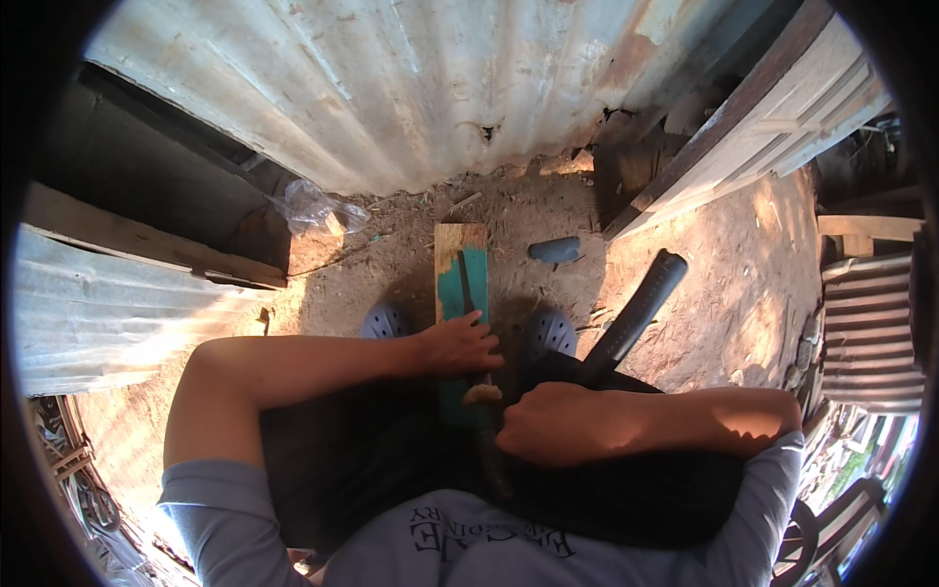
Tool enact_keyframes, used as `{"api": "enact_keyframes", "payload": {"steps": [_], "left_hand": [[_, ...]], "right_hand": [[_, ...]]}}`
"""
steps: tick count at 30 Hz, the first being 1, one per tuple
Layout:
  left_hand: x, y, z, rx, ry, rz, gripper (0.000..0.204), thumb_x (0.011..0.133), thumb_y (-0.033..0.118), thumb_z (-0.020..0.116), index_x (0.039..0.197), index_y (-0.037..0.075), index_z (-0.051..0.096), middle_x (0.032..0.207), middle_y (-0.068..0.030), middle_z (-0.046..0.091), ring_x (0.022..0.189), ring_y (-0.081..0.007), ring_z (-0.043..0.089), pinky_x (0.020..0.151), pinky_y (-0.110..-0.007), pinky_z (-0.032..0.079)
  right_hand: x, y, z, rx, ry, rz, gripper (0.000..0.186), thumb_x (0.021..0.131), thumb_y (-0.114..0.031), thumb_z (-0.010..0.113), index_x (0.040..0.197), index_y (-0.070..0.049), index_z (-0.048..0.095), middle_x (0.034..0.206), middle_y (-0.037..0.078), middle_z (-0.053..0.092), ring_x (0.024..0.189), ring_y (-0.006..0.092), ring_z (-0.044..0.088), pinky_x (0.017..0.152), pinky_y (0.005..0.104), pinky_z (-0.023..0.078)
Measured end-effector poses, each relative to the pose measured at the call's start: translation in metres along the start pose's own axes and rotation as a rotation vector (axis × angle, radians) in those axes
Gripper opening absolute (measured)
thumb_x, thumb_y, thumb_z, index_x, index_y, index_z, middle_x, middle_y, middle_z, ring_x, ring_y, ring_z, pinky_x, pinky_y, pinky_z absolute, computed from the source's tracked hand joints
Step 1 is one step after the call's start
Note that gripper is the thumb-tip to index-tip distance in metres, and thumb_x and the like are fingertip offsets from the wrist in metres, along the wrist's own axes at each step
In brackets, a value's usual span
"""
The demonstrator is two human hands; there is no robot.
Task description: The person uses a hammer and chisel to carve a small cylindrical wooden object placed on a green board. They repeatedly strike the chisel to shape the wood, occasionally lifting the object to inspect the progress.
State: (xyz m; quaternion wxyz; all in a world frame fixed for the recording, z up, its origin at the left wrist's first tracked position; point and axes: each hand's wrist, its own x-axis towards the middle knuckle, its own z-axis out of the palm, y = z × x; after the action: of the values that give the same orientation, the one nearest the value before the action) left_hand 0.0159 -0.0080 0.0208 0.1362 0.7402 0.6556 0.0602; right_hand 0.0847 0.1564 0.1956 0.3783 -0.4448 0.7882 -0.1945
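A narrow wooden board point(448, 235), mostly painted green, stands out from between my legs, with a long dark metal tool point(464, 279) lying along it. My left hand point(455, 344) is closed over this tool, fingers curled on it, just above a pale tan piece point(482, 393) on its lower part. My right hand point(538, 423) is closed at the lower right of the board. A thick black cylinder point(636, 308) slants up to the right from behind it; what the fingers hold is hidden.
A corrugated metal sheet point(411, 88) stands ahead, a wooden panel point(773, 122) leans at upper right, and corrugated pieces point(866, 333) lie at right. A plastic bag point(308, 210) and a grey object point(554, 250) lie on the dirt ground. My shoes point(384, 320) flank the board.
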Motion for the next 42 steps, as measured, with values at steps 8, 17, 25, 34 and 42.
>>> {"api": "enact_keyframes", "payload": {"steps": [8, 17, 25, 34, 42], "left_hand": [[-0.002, 0.001, 0.005, 0.022, -0.030, 0.008, 0.020, 0.084, 0.022, 0.055, 0.103, 0.016, 0.055, 0.095, -0.0049, 0.056, 0.098, -0.0227, 0.055, 0.096, -0.046, 0.040], [-0.002, -0.008, 0.006, 0.051, -0.025, 0.000, 0.019, 0.084, 0.022, 0.055, 0.102, 0.016, 0.055, 0.097, -0.0056, 0.058, 0.103, -0.0228, 0.056, 0.098, -0.048, 0.039], [0.001, -0.004, 0.010, 0.047, -0.018, -0.014, 0.019, 0.083, 0.023, 0.056, 0.101, 0.016, 0.055, 0.094, -0.0048, 0.057, 0.098, -0.0227, 0.056, 0.097, -0.047, 0.040], [0.003, -0.003, 0.002, 0.025, -0.028, 0.003, 0.021, 0.084, 0.022, 0.055, 0.104, 0.016, 0.055, 0.094, -0.0045, 0.056, 0.097, -0.0221, 0.056, 0.095, -0.046, 0.041], [0.004, -0.001, -0.001, 0.023, -0.040, 0.014, 0.023, 0.084, 0.021, 0.055, 0.106, 0.016, 0.055, 0.094, -0.0040, 0.056, 0.096, -0.0219, 0.057, 0.094, -0.045, 0.041]], "right_hand": [[0.000, 0.003, -0.008, 0.044, -0.130, 0.078, 0.012, 0.076, -0.014, 0.058, 0.076, -0.004, 0.065, 0.073, 0.016, 0.066, 0.071, 0.0329, 0.068, 0.061, 0.0413, 0.054], [0.008, 0.017, 0.020, -0.074, -0.066, 0.075, 0.010, 0.075, -0.012, 0.059, 0.075, -0.004, 0.065, 0.074, 0.015, 0.067, 0.072, 0.0324, 0.068, 0.061, 0.0403, 0.055], [0.004, 0.011, 0.006, 0.037, -0.107, 0.037, 0.010, 0.076, -0.009, 0.058, 0.074, -0.001, 0.063, 0.072, 0.018, 0.065, 0.070, 0.0342, 0.067, 0.061, 0.0412, 0.055], [0.000, 0.007, -0.001, -0.019, -0.052, 0.021, 0.011, 0.074, -0.009, 0.058, 0.069, -0.001, 0.064, 0.068, 0.018, 0.065, 0.069, 0.0334, 0.067, 0.059, 0.0404, 0.054], [-0.001, 0.007, 0.001, 0.064, -0.022, 0.014, 0.013, 0.076, -0.010, 0.057, 0.068, -0.001, 0.063, 0.067, 0.017, 0.065, 0.068, 0.0327, 0.067, 0.058, 0.0401, 0.054]]}}
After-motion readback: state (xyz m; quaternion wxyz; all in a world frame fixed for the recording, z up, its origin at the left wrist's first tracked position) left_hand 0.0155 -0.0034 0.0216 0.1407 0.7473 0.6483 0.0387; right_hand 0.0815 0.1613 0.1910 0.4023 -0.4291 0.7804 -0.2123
